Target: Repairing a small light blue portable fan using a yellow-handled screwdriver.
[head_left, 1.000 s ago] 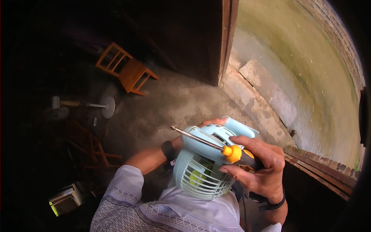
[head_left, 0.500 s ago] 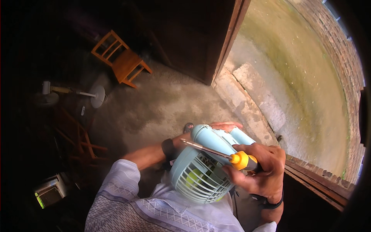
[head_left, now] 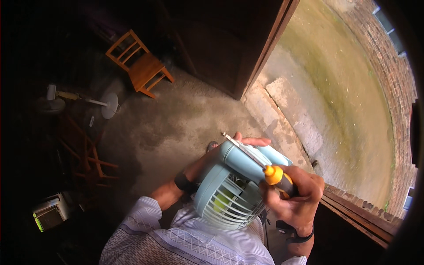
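Close to my body is a light blue fan (head_left: pixel 207 190) with a slatted round grille and green blades behind it. My left hand (head_left: pixel 251 140) reaches around the fan's far side and grips it; most of the palm is hidden behind the housing. In my right hand (head_left: pixel 300 190), the fingers are wrapped round a screwdriver (head_left: pixel 274 175) with a yellow and dark handle. Its long metal shaft slants up and left across the top of the blue housing, the tip near my left fingers. Whether the shaft touches the housing I cannot tell.
A wooden chair (head_left: pixel 145 73) stands on the concrete floor (head_left: pixel 163 119) ahead to the left. Further left are a white pedestal fan (head_left: pixel 109 106) and a tipped-looking wooden frame (head_left: pixel 92 163). An open dark door (head_left: pixel 221 48) and its sill (head_left: pixel 282 110) border the yard on the right.
The screwdriver's tip has swung up and to the right, from beside the blue housing's left end to near my left fingers. The fan has tilted slightly in my left hand.
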A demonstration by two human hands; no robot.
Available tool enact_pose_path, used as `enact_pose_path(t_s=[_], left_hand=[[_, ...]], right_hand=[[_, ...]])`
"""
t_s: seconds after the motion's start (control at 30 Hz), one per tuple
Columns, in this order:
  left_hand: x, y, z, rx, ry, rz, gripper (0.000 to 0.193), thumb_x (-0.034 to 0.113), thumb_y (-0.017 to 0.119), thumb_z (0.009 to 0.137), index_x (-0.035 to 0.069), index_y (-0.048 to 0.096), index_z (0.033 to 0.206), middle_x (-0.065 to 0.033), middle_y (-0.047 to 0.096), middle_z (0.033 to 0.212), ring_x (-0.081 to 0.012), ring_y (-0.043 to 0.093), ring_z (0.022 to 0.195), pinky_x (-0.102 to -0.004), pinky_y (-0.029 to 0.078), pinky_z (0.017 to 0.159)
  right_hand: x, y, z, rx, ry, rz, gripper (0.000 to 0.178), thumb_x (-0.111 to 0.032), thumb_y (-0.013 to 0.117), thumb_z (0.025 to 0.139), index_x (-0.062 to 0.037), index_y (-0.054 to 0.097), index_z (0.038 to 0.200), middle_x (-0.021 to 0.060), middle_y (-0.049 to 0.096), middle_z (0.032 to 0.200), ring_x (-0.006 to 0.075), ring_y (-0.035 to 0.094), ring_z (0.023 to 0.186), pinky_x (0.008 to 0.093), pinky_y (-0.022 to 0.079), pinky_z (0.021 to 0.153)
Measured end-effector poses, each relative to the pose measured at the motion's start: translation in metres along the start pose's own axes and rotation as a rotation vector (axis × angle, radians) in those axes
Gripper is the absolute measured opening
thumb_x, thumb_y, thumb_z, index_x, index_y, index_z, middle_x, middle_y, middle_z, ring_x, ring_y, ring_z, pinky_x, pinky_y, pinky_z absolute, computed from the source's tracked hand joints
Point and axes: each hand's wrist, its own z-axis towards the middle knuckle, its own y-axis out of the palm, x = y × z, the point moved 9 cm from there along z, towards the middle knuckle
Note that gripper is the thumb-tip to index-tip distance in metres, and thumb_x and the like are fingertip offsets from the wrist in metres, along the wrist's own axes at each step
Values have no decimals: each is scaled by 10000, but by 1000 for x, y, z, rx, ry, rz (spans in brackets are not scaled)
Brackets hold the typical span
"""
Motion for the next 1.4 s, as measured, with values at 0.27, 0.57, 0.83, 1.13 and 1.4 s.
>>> enact_pose_path(t_s=[0.27, 0.57, 0.83, 1.13, 1.4], left_hand=[[1, -19, -17, 12, 73, -110, 908, 699, 636, 933, 4, 496, 1500, -175, 503, 1558, -310, 472, 1450, -424, 405, 1224], [32, -39, -19, 84, -132, 405, 976, 653, 760, 807, -23, 510, 1465, -203, 630, 1319, -304, 626, 1196, -410, 515, 1024], [5, -57, -7, 93, -200, 139, 852, 514, 778, 828, -13, 523, 1446, -197, 637, 1319, -283, 639, 1209, -419, 523, 1065], [14, -52, -4, 107, -182, 122, 868, 552, 783, 783, -32, 577, 1391, -190, 617, 1346, -307, 626, 1233, -430, 518, 1071], [21, -24, 11, 29, -164, 110, 880, 572, 791, 757, -33, 607, 1369, -179, 609, 1360, -318, 622, 1243, -431, 507, 1088]], right_hand=[[15, 2, 13, -23, 115, -55, 195, -75, 800, 701, -12, 766, 882, 93, 672, 617, 151, 664, 527, 274, 504, 554], [39, 10, 21, -73, 329, 12, 177, -82, 808, 730, 17, 761, 869, 54, 661, 618, 75, 612, 580, 261, 480, 565], [42, 23, 33, -62, 281, 152, 193, -74, 806, 777, 40, 748, 922, 64, 675, 678, 89, 628, 628, 265, 485, 583], [11, -30, 1, -294, 66, 32, 467, -231, 927, 778, 54, 738, 1096, 162, 672, 727, 227, 659, 601, 313, 496, 565], [-3, -49, -12, -217, 79, -226, 470, -425, 816, 849, 17, 787, 1005, 65, 575, 588, 170, 527, 456, 315, 389, 491]])
